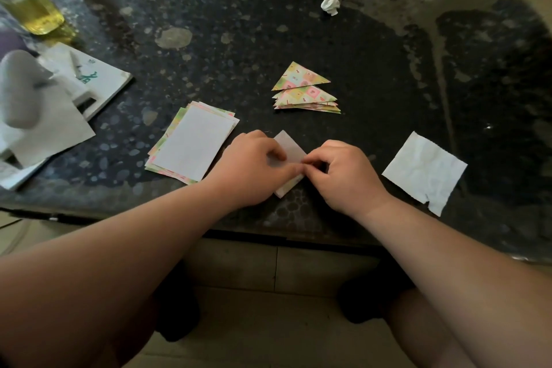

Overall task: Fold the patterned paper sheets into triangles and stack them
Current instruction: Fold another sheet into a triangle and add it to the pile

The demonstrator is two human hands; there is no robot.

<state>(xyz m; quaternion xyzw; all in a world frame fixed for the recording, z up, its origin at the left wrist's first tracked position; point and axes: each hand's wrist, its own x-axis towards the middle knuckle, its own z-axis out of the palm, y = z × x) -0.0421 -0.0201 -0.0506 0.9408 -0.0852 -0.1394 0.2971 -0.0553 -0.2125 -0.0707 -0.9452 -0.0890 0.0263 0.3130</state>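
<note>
On the dark tabletop, leftmost, lies the pile of unfolded sheets. Just beside it the left hand and the right hand both pinch one sheet, white side up, mid-fold. Beyond it sits the stack of triangles. The next move likely calls for matching the edges and then creasing.

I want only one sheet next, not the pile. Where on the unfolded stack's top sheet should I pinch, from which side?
Probably the top sheet's near right corner, from the right: it lies flat, white side up, that corner nearest the left hand, the lower sheets fanning out leftward.
</note>
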